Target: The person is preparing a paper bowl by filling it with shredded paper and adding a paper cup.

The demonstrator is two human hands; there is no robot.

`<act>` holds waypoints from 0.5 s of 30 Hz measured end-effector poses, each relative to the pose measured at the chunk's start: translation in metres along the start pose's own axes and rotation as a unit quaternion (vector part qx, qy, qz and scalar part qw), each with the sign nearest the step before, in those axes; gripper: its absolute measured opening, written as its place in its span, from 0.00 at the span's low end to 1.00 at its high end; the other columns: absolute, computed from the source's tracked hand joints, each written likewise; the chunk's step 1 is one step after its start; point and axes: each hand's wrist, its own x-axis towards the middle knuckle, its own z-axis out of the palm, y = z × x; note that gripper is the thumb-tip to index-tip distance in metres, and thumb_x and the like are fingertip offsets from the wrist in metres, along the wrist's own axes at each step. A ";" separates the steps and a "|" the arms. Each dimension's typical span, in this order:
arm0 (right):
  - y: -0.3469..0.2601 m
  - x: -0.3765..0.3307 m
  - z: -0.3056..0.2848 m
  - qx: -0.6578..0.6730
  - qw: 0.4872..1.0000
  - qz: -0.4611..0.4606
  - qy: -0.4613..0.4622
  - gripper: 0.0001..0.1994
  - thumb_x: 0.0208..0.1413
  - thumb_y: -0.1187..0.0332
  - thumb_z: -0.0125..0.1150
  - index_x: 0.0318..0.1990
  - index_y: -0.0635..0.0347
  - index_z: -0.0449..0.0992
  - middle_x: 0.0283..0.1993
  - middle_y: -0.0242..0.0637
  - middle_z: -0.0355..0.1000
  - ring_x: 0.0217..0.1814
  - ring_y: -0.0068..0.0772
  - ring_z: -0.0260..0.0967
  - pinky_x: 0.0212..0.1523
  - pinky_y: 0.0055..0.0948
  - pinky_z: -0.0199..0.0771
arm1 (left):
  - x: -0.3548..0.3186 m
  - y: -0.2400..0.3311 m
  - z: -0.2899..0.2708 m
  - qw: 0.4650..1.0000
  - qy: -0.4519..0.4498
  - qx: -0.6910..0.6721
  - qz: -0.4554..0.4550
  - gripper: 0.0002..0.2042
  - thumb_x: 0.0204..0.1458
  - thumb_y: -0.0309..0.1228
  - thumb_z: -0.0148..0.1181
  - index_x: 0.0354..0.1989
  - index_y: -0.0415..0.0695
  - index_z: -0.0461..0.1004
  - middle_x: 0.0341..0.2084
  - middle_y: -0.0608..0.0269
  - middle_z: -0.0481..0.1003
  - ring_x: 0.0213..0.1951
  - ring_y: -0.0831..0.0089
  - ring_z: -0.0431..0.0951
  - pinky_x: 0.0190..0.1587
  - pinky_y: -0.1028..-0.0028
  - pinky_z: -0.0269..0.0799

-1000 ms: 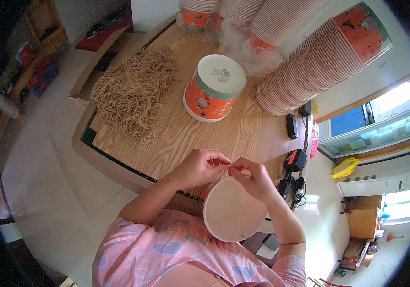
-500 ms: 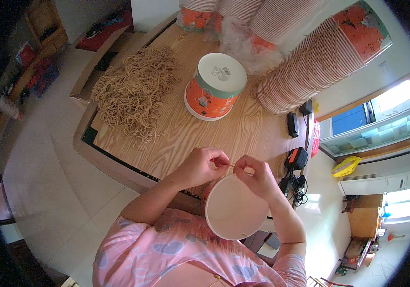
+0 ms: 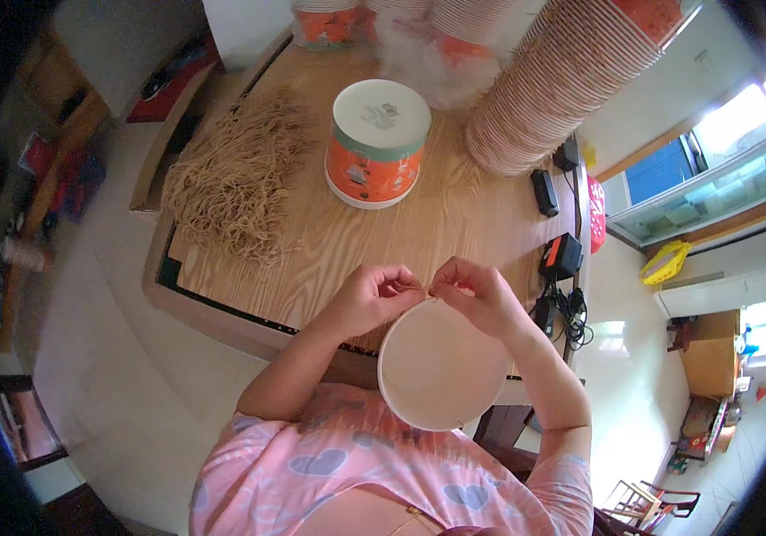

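Observation:
An open paper bucket [image 3: 441,362], white inside, rests against my body with its mouth facing up. At its far rim my left hand [image 3: 381,297] and my right hand [image 3: 477,295] pinch a thin tan cord [image 3: 427,296], their fingertips almost touching. A small piece of cord shows at the rim's near side. On the table ahead, a tangled pile of tan cords [image 3: 235,183] lies to the left. Right of the pile, an orange and green bucket [image 3: 372,170] stands upside down.
A tall leaning stack of nested buckets [image 3: 561,89] fills the table's far right, with more stacks and clear plastic wrap [image 3: 432,67] behind. Black adapters [image 3: 561,256] and coiled cable [image 3: 575,322] sit along the right edge of the wood-grain table [image 3: 311,277].
My fingertips have come closer together over the rim, and less cord shows between them. The whole view has shifted slightly.

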 end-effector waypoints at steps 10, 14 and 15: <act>0.006 -0.010 -0.011 -0.057 0.997 -0.033 0.028 0.06 0.51 0.71 0.56 0.33 0.66 0.71 0.28 0.36 0.72 0.33 0.25 0.70 0.36 0.27 0.70 | 0.002 -0.001 -0.020 0.944 -0.105 -0.307 -0.067 0.06 0.49 0.25 0.59 0.34 0.39 0.71 0.24 0.70 0.72 0.25 0.86 0.70 0.28 0.85 0.67; 0.005 -0.008 -0.010 -0.046 0.998 -0.035 0.038 0.08 0.52 0.69 0.57 0.35 0.66 0.72 0.29 0.37 0.73 0.32 0.25 0.70 0.35 0.27 0.70 | 0.004 0.012 -0.005 0.997 -0.010 -0.070 -0.043 0.06 0.49 0.25 0.60 0.34 0.39 0.72 0.25 0.70 0.73 0.26 0.87 0.71 0.28 0.85 0.68; 0.005 -0.006 -0.009 -0.036 0.998 -0.039 0.034 0.08 0.52 0.69 0.57 0.35 0.66 0.72 0.29 0.37 0.73 0.32 0.25 0.70 0.35 0.27 0.70 | 0.006 0.015 -0.003 0.997 -0.002 -0.064 -0.031 0.05 0.50 0.25 0.60 0.34 0.39 0.72 0.25 0.70 0.74 0.26 0.87 0.72 0.29 0.85 0.68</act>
